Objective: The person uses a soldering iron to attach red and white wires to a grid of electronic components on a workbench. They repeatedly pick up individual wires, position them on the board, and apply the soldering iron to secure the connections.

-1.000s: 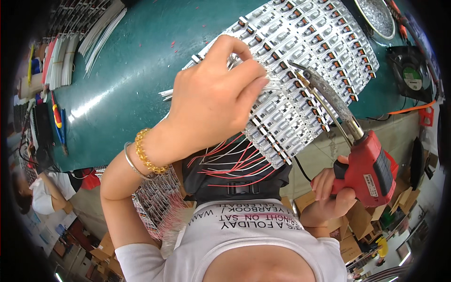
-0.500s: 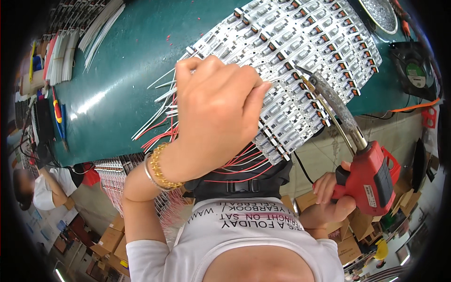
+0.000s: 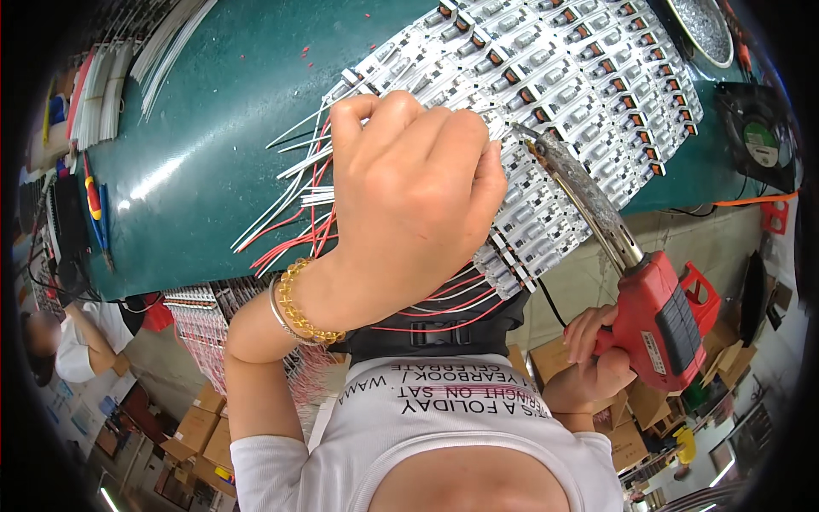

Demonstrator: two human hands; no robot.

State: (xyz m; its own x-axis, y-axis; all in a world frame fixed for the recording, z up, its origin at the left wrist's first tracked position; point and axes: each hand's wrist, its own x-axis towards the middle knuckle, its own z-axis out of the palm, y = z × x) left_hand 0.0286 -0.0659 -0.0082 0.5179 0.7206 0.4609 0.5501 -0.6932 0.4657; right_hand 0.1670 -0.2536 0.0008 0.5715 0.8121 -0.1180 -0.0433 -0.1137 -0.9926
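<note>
The left hand [image 3: 414, 183] arches knuckles-up over the board [image 3: 570, 77] and wires [image 3: 319, 195], fingers curled; I cannot tell what its hidden fingertips pinch. Lower right, the right hand [image 3: 595, 352] grips the iron [image 3: 664, 320], tip angled over the board on the table [image 3: 230, 111].

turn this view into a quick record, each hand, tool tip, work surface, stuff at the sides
left hand: curled over the module panel; white and red wires fan out from under it; exact grip hidden
right hand: grips a red soldering gun
tool tip: at the panel, beside the left hand; contact unclear
surface: green tabletop
left side: red-and-yellow handled tool
right side: metal bowl, black fan
</note>
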